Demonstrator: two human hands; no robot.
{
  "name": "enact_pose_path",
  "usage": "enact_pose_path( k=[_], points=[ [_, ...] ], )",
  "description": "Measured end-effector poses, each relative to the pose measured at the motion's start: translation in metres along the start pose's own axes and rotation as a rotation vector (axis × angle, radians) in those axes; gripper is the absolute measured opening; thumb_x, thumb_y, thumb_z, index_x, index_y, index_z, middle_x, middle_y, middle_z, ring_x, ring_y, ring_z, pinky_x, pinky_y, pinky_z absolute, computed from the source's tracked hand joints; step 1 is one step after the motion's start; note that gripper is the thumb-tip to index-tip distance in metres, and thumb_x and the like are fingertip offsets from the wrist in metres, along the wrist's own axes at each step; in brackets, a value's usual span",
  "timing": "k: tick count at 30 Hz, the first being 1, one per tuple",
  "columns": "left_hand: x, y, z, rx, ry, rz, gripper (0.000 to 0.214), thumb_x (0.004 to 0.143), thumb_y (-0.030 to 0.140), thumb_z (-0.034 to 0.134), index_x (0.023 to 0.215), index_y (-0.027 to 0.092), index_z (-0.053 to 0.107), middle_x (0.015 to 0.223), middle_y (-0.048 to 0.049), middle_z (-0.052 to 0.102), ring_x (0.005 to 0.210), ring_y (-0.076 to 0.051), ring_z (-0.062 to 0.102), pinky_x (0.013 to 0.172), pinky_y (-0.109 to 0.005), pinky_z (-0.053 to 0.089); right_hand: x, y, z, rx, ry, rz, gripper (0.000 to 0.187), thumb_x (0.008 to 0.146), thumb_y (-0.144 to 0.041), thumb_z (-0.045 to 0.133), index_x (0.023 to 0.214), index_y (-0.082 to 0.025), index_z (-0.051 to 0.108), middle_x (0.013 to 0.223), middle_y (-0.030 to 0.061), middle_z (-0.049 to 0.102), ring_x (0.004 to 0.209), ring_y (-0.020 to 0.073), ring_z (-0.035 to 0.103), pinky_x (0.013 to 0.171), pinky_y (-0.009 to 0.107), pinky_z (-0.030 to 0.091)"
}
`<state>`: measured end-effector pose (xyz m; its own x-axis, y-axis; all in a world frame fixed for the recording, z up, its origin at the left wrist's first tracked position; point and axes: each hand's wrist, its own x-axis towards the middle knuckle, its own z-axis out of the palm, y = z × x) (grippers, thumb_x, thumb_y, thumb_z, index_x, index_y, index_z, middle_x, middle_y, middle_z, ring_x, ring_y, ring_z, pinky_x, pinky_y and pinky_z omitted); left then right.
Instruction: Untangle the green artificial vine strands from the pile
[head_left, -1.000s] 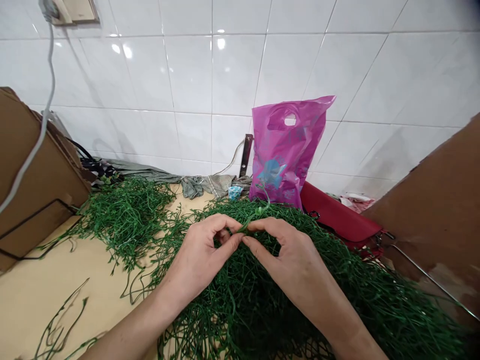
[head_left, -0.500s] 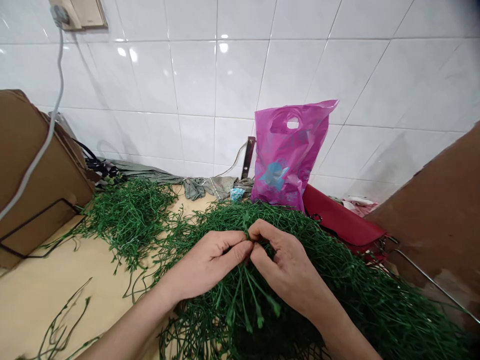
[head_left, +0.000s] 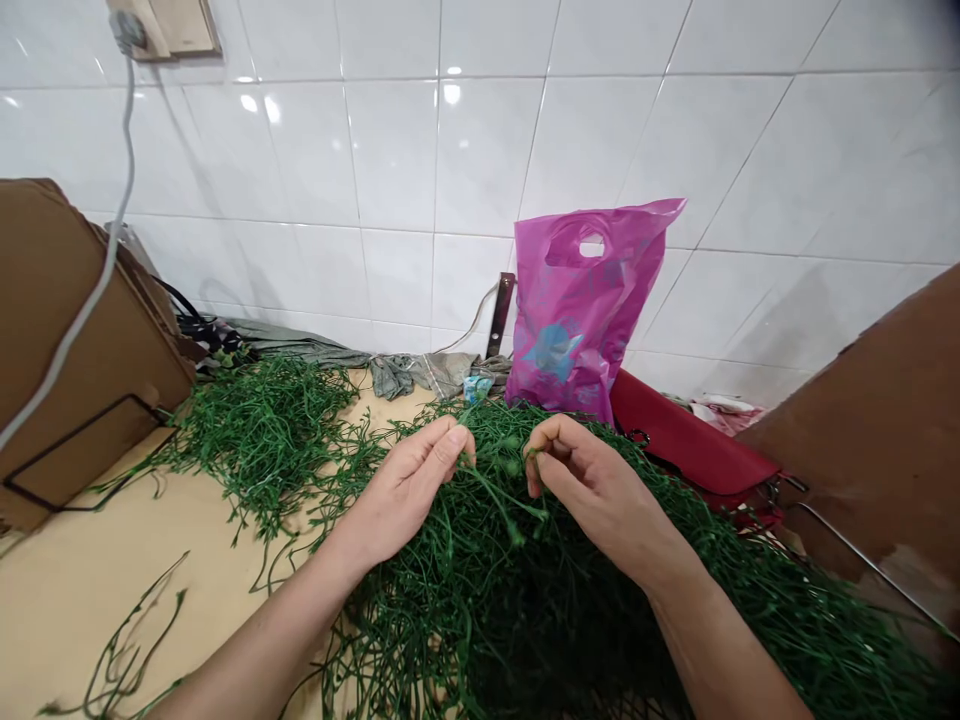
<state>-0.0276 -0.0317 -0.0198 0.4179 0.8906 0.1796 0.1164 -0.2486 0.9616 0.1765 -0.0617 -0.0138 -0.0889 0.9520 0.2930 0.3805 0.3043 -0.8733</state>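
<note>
Pink bag point(head_left: 585, 310): upright before the tiled wall point(head_left: 300, 150); I take it as the reference for all places below.
Left hand point(head_left: 420, 475): my thumb and forefinger are pinched together on a few green stems point(head_left: 495, 497), in front of the pink bag and slightly to its left.
Right hand point(head_left: 589, 485): directly in front of the pink bag, thumb and forefinger nearly meeting; a small green bit shows at the tips, but I cannot tell whether I grip it.
Held stems: free ends slope down toward my right hand, above the big pile point(head_left: 420, 600).
Big pile: tangled, in front of the pink bag, spreading to its right below the red purse point(head_left: 697, 440).
Small pile point(head_left: 262, 420): left of the pink bag, linked to the big pile by stray stems.
Risk 1: held stems could snap or bruise; cause, too hard a pinch on thin stalks.
Risk 2: stems could slip back and be lost; cause, a light grip over matching green.
Risk 3: extra stems could drag along; cause, tangling below my fingers.
</note>
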Motion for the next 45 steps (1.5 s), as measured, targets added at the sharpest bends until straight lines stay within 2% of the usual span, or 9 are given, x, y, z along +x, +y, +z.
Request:
enact_pose_path(
  k=[4,8,13,19,24,30,36,41,45],
  points=[
    [0.002,0.001,0.002,0.008,0.124,0.049,0.03,0.095,0.049,0.052,0.089,0.02,0.057,0.082,0.0019,0.046,0.075,-0.013,0.042,0.071,-0.024,0.04,-0.005,-0.006,0.002,-0.039,0.013,0.034,0.011,0.089,-0.03,0.058,0.091,-0.021,0.063,0.073,-0.0011,0.064,0.069,0.0153,0.06,0.066,0.027,0.047],
    [0.003,0.002,0.007,0.046,0.059,-0.037,0.037,0.082,0.045,0.071,0.107,0.019,0.062,0.066,0.0076,0.035,0.058,-0.011,0.03,0.053,-0.024,0.024,-0.008,-0.007,0.015,-0.06,0.1,0.004,0.01,0.086,-0.029,0.063,0.089,-0.021,0.07,0.075,-0.0007,0.065,0.07,0.0153,0.059,0.067,0.027,0.048],
    [0.002,-0.001,0.009,0.064,-0.056,-0.022,0.024,0.087,0.04,0.063,0.086,0.017,0.063,0.067,0.0056,0.042,0.06,-0.01,0.031,0.055,-0.025,0.023,-0.011,-0.013,0.023,-0.173,0.193,-0.102,0.009,0.084,-0.018,0.06,0.087,-0.021,0.068,0.081,0.0007,0.07,0.076,0.0166,0.064,0.073,0.027,0.051],
    [0.0,-0.002,0.007,0.073,-0.081,0.01,0.013,0.085,0.024,0.056,0.074,0.019,0.05,0.066,0.0062,0.034,0.063,-0.011,0.031,0.058,-0.025,0.025,-0.018,-0.017,0.026,-0.362,0.073,-0.213,0.017,0.089,-0.011,0.049,0.09,-0.022,0.061,0.084,0.0007,0.067,0.077,0.0159,0.06,0.072,0.026,0.046],
    [-0.001,-0.004,0.011,-0.117,-0.18,0.027,0.016,0.081,0.024,0.049,0.07,0.021,0.038,0.071,0.0045,0.032,0.069,-0.012,0.032,0.064,-0.025,0.031,-0.016,-0.022,0.017,-0.154,-0.219,-0.128,0.013,0.097,-0.016,0.045,0.09,-0.022,0.054,0.077,-0.0027,0.057,0.07,0.0128,0.053,0.065,0.023,0.045],
    [-0.004,0.002,0.018,0.322,-0.169,0.059,0.014,0.074,0.014,0.047,0.067,0.021,0.036,0.068,0.004,0.038,0.065,-0.013,0.036,0.059,-0.027,0.025,-0.03,-0.014,0.011,-0.402,-0.265,-0.186,0.022,0.095,-0.01,0.041,0.092,-0.023,0.058,0.085,0.0016,0.065,0.074,0.0171,0.058,0.07,0.03,0.047],
    [-0.012,0.005,0.026,0.401,-0.265,0.095,0.012,0.073,0.01,0.048,0.068,0.02,0.044,0.07,0.0031,0.049,0.065,-0.014,0.046,0.06,-0.027,0.03,-0.035,-0.01,-0.002,-0.493,-0.352,-0.318,0.031,0.09,-0.01,0.037,0.09,-0.024,0.064,0.091,0.0064,0.071,0.079,0.0235,0.065,0.07,0.035,0.051],
    [-0.007,0.0,0.019,0.526,-0.15,0.167,0.023,0.075,0.007,0.049,0.064,0.02,0.034,0.067,0.0031,0.037,0.063,-0.014,0.037,0.06,-0.029,0.025,-0.021,-0.017,-0.023,-0.483,-0.544,-0.206,0.023,0.096,-0.015,0.046,0.084,-0.026,0.061,0.069,-0.0044,0.064,0.061,0.0139,0.059,0.057,0.024,0.046],
    [0.001,-0.004,0.009,0.139,-0.006,0.061,0.015,0.092,0.031,0.052,0.089,0.02,0.062,0.08,0.0011,0.049,0.074,-0.015,0.044,0.068,-0.028,0.034,-0.021,-0.017,-0.036,-0.481,-0.397,-0.139,0.02,0.101,-0.026,0.046,0.092,-0.027,0.064,0.082,-0.0017,0.069,0.074,0.0154,0.064,0.067,0.025,0.05]
  ],
)
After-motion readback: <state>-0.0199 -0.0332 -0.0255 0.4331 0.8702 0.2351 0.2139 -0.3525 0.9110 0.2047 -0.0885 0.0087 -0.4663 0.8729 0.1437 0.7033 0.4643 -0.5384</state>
